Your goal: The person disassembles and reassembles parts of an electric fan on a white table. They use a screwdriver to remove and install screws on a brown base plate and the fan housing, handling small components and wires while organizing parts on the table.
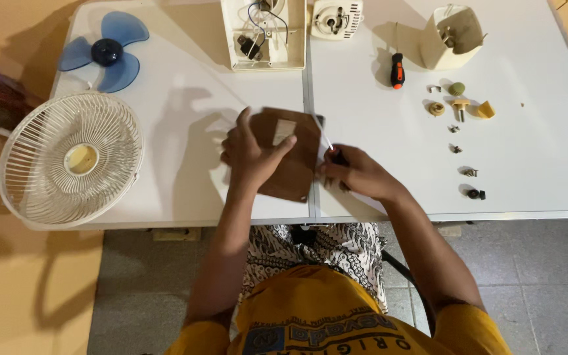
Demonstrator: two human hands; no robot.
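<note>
Centrally, from my remote seat, I see the left hand (pixel 252 152) with its fingers wrapped over a flat brown panel (pixel 295 167), thumb pressed across its face near a pale patch, holding it tilted above the white table (pixel 185 131). At three o'clock of the panel the right hand (pixel 355 172) is clenched around a dark-handled tool with a thin light shaft (pixel 327 139) — its tip meets the panel's right edge.

Outward at twelve o'clock lie an opened cream housing with wires (pixel 264 33) and a small motor part (pixel 336 16). At one to two o'clock: an orange-and-black screwdriver (pixel 397 70), a cream shell (pixel 451 36), and a scatter of knobs and screws (pixel 458 108) running down toward three o'clock. At nine o'clock rests a white fan grille (pixel 70 158); at ten o'clock, blue fan blades (pixel 104 51). At six — the person's yellow shirt (pixel 323 315).
</note>
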